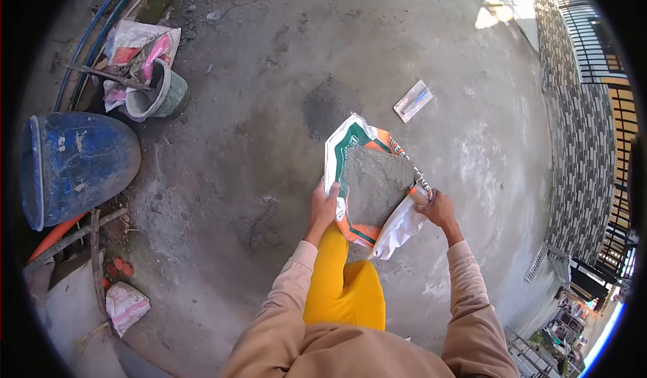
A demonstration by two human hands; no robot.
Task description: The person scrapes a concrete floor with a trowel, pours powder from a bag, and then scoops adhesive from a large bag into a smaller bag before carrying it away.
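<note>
The bag (339,150) is held up between both hands, with its mouth spread open and turned toward the camera. Grey powder (375,182) is seen inside it. Whether the bottom of the bag is touching the floor (269,75) cannot be told.

The long axis of the bag is run from the near rim, between the hands, away and slightly left to the far corner.

The left hand (323,207) is set on the left rim. Its fingers (333,191) are clenched over the edge, so the bag lies right of and beyond them. The right hand (438,209) is set on the near right corner. Its fingers (423,199) are closed on a bunched white fold, so the bag lies left of and beyond them. Both hands are in contact with the bag, so neither is nearer.

Both arms are stretched forward and down, with the elbows a little bent. The left wrist is roughly straight, and the right wrist is turned inward. A yellow trouser leg (342,285) is seen under the bag, between the forearms.

A flat packet (412,100) lies on the floor beyond the right fingers, apart from the bag. A bucket (162,96) and a blue barrel (77,166) are placed well left of the left fingers. A small sack (125,305) lies near-left, behind the hands. A tiled wall (579,129) is seen far right of the right fingers.
</note>
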